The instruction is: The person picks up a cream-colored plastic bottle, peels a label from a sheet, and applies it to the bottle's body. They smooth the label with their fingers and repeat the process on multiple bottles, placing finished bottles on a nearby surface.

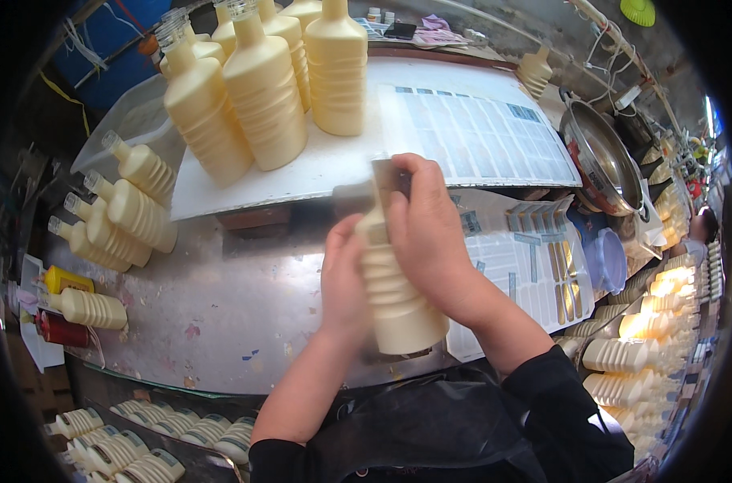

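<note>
A cream ribbed plastic bottle is between my hands at the table's near edge, slightly tilted. My left hand, blurred by motion, lies along the bottle's left side; its fingertips are partly hidden. With its fingers curled, my right hand grips a flat grey-brown piece beside the bottle's neck. That piece covers part of the neck, and its kind is unclear. The same hand's palm lies close against the bottle's right side.
Several cream bottles stand on a white board; others lie at the left. Label sheets and strips lie right. Beyond are a metal pan, a lilac tub and stacked bottles.
</note>
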Tool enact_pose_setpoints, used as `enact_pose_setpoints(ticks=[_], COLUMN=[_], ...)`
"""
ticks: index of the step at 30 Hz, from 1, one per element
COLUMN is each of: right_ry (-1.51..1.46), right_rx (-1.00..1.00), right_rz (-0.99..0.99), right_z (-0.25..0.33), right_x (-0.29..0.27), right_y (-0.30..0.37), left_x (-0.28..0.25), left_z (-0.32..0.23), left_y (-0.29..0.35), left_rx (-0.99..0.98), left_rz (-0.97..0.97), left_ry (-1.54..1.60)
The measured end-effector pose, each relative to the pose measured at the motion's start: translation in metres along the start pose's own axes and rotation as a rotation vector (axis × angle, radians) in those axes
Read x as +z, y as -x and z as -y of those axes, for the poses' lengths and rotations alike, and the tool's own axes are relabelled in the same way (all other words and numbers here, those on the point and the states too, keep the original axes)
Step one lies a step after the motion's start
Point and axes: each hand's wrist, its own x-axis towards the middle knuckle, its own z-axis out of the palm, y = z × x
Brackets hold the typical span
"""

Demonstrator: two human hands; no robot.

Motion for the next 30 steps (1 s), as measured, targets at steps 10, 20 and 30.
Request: enact_pose_setpoints(ticks=[10, 20, 30], right_ry=[0.21, 0.071, -0.193], right_rx=[-0.011, 0.02, -0.036], right_rz=[0.057, 0.017, -0.099], right_z=[0.004, -0.027, -0.104], right_x=[0.003, -0.003, -0.004], right_y=[-0.003, -0.005, 0.009], left_x=[-0.001, -0.014, -0.015], left_z=[0.002, 0.01, 0.013], left_y=[-0.001, -0.023, -0.016], left_rx=[0.051, 0.087, 0.203], left_rz=[0.002, 0.002, 0.009], left_ry=[-0.043, -0.553, -0.476])
